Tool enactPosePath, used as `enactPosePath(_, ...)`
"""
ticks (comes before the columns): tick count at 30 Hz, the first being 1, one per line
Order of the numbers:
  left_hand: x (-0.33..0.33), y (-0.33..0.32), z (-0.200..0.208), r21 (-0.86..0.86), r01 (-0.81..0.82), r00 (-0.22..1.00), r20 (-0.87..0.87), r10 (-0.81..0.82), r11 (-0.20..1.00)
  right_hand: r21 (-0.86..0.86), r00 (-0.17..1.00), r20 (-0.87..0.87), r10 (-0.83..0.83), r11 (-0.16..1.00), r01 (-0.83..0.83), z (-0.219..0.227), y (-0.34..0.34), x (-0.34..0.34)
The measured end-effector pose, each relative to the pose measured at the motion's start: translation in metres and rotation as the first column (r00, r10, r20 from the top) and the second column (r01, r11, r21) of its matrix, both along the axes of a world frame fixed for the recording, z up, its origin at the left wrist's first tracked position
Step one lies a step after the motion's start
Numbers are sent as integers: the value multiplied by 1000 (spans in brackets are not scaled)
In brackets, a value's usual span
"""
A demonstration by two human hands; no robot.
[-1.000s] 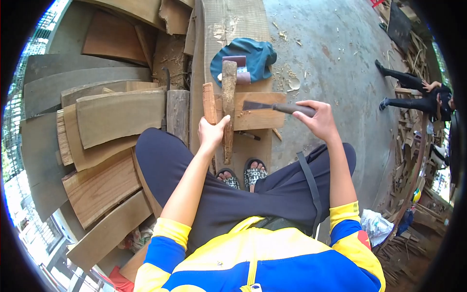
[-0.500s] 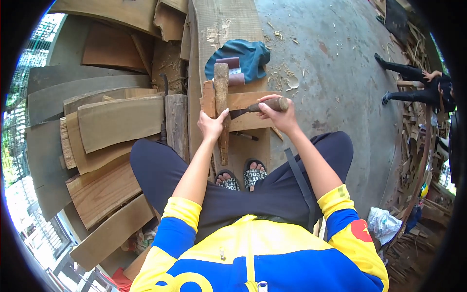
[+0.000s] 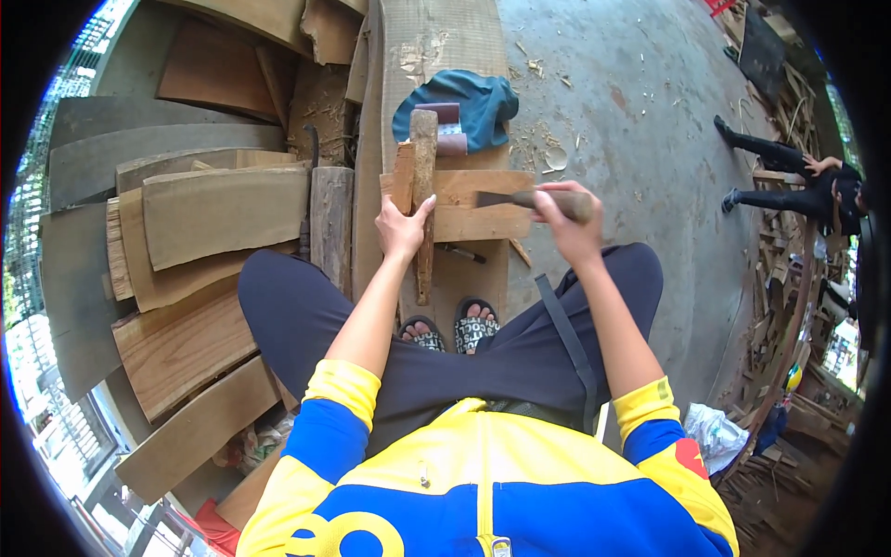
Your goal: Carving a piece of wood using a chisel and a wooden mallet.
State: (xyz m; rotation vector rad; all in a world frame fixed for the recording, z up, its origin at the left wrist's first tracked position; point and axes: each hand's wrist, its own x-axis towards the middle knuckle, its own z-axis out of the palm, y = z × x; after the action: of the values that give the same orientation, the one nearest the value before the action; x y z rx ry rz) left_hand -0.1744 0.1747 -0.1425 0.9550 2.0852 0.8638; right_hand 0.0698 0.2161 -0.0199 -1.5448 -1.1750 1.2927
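On the plank (image 3: 483, 209), left hand (image 3: 401, 227) grips a wooden stick (image 3: 424, 195); right hand (image 3: 568, 223) clenches a chopping blade (image 3: 520, 199).

The left hand (image 3: 401, 230) and right hand (image 3: 568, 226) work over a wide plank (image 3: 436, 56) crowded by a wooden stick (image 3: 424, 195), a flat board (image 3: 483, 206) and a blue cloth (image 3: 469, 102). Stacked planks (image 3: 195, 241) block the left side. The concrete floor (image 3: 640, 121) to the right lies open, apart from what look like wood chips.
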Motion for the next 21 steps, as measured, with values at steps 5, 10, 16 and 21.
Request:
enactPosePath(5,3,-1,2,6,25,999,-25,-24,1000,141,964,195,179,968,-209,-34,5,-26)
enactPosePath(10,3,-2,5,-3,21,999,-29,-21,1000,104,924,382,28,992,-73,-15,22,26)
enactPosePath(16,3,-2,-1,39,41,998,-39,-39,998,252,920,391,-21,964,-86,-8,18,7)
enactPosePath(21,3,-4,-6,36,49,993,-104,-45,998,28,993,-69,99,995,-98,-43,15,-18)
